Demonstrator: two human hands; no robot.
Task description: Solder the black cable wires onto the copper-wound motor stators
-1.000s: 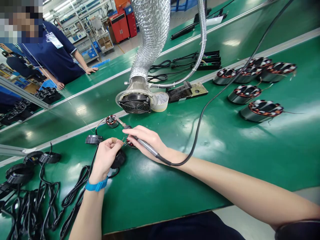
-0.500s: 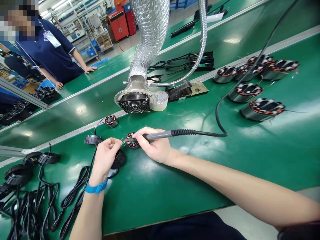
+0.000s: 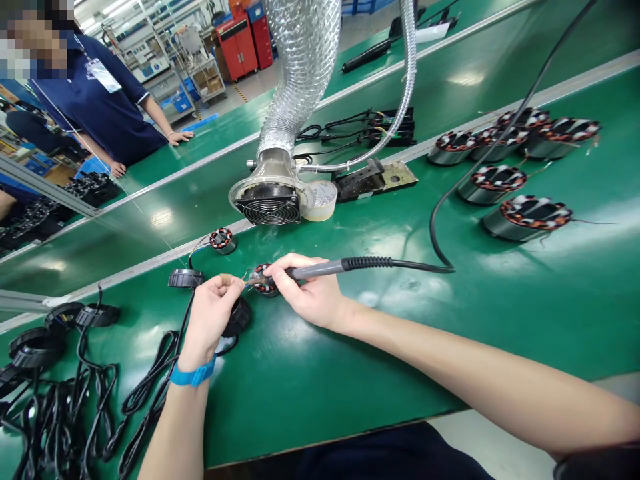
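My right hand (image 3: 310,293) is closed round the grey handle of a soldering iron (image 3: 325,269), its tip pointing left at thin wires (image 3: 247,283). My left hand (image 3: 215,310), with a blue band on the wrist, pinches those wires between thumb and fingers. Just behind the iron's tip, a small motor stator (image 3: 264,288) with copper windings sits on the bench, partly hidden by my right hand. A round black cap (image 3: 239,317) lies beside my left hand, partly covered by it. Exactly where tip and wires meet is too small to tell.
A fan-fronted fume extractor (image 3: 270,203) hangs ahead, near a white cup (image 3: 321,202) and an iron stand (image 3: 375,181). Several larger stators (image 3: 527,219) stand at the right. Black cables (image 3: 65,413) with round caps lie at the left. A person (image 3: 107,113) stands across the bench.
Both hands, the soldering iron and the wires keep nearly the same place. On the far side of the bench, the black cabled parts have shifted slightly left.
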